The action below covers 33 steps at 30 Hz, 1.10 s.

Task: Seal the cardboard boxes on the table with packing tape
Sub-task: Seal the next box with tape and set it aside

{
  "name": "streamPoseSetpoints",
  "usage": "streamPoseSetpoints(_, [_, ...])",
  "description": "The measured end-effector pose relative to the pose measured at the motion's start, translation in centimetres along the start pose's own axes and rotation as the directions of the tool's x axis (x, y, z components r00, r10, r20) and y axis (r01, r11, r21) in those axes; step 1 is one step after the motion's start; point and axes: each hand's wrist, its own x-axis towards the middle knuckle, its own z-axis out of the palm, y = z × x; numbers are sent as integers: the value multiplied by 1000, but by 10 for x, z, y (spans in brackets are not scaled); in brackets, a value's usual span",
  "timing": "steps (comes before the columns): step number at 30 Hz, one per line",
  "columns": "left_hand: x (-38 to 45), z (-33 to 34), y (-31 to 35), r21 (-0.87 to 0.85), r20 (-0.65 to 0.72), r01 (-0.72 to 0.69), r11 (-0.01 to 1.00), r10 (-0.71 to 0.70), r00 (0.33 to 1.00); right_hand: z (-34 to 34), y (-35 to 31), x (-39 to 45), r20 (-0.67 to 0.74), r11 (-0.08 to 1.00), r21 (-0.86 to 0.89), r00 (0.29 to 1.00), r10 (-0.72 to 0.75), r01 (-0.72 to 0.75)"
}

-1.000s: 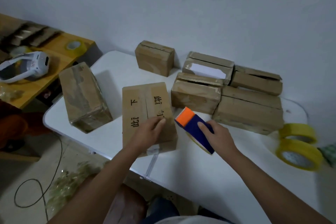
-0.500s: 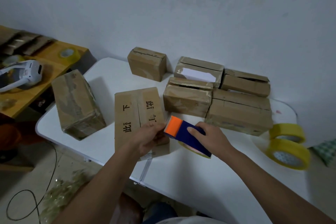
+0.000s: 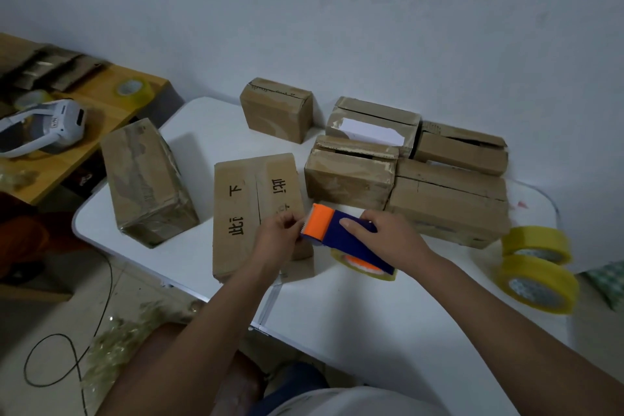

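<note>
Cardboard is what most of the white table (image 3: 388, 331) is covered with: seven boxes can be counted, and the printed box (image 3: 250, 213) lies nearest the person, flat, its long axis running away from the body towards the wall. A centre seam between its two top flaps runs along that same axis, and no tape can be made out over it, so this box is judged to be the one about to be sealed.

A blue and orange tape dispenser (image 3: 341, 236) is gripped from above by the right hand (image 3: 388, 240), the fingers wrapped over the blue body, with the yellowish roll hanging below near the table. The dispenser is held just beside the right near corner of the printed box, its orange toothed end pointing left towards the box. At that end the left hand (image 3: 280, 240) is placed, fingers curled and drawn together as if the loose tape end is being pinched; the tape itself is too thin and clear to be seen, so whether it is truly held cannot be told.

The relation that matters is this: the seam lies to the left of and beyond the dispenser, and the dispenser is set across it rather than along it. A turn of the right hand is therefore judged to be needed before tape can be drawn along the seam. The left hand is the nearer to the box.

Two spare tape rolls (image 3: 537, 263) rest at the table's right edge.
</note>
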Motion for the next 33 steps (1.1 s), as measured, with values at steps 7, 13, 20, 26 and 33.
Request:
streamPoseSetpoints(7, [8, -11, -6, -185, -71, 34, 982, -48, 996, -6, -8, 3, 74, 990, -105, 994, -82, 90])
streamPoseSetpoints(13, [4, -28, -18, -290, 203, 222, 931, -167, 965, -6, 4, 5, 98, 983, -154, 991, -90, 105])
streamPoseSetpoints(20, [3, -22, -10, -205, 295, 326, 923, -259, 920, 1, 2, 5, 37, 994, -64, 996, -84, 86])
streamPoseSetpoints(26, [1, -16, -9, -146, 229, 234, 961, -198, 953, 1, 0, 7, 54, 994, -63, 995, -84, 88])
streamPoseSetpoints(33, [-1, -8, -12, -9, 65, 59, 998, -58, 996, 1, -3, 8, 70, 986, -138, 994, -88, 97])
